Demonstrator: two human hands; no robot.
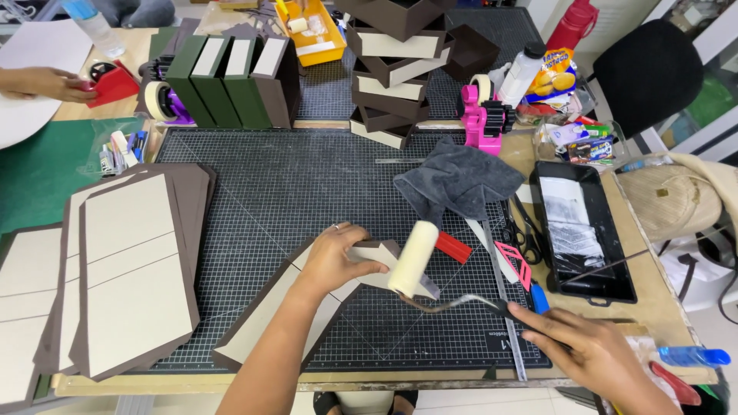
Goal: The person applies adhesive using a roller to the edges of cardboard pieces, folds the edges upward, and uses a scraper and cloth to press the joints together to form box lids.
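Cream foam roller [413, 257], one, sits on the folded brown-and-cream card piece [307, 303] mid-mat. Right hand [588, 350] fingers are wrapped on the roller's handle at the mat's near right edge. Left hand [332, 257] presses the card's raised fold, fingers curled over it. Black cutting mat [292, 177] covers the bench. One grey cloth [459, 180], one black paint tray [584, 230] to the right. Four green boxes [227, 81] stand upright at the back; a stack of flat card blanks [131, 269] lies left. One yellow snack bag [555, 73] at back right.
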